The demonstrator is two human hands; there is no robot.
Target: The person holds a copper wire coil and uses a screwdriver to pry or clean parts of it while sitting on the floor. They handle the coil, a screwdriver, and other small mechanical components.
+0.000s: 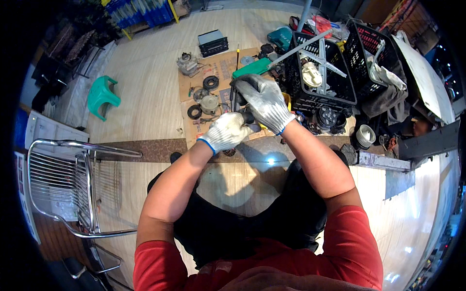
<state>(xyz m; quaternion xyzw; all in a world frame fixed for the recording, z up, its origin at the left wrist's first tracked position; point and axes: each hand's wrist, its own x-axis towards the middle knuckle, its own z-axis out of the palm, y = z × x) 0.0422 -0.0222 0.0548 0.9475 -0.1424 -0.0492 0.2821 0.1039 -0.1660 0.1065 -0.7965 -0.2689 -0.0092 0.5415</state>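
Both my hands wear knitted work gloves with blue cuffs and grey-coated palms. My right hand is closed, with its fingertips at a dark, narrow bar-shaped piece whose kind I cannot make out. Just below and to its left, my left hand is curled closed around something, and a dark rounded end shows by its thumb. The gloves hide most of what they grip. Under them lies a flattened cardboard sheet bearing a round metal motor-like part, black rings and a cast metal part.
A long green object lies just beyond my hands. Black plastic crates with parts stand at the right. A black box-shaped unit is at the far side. To the left are a green stool and a metal chair.
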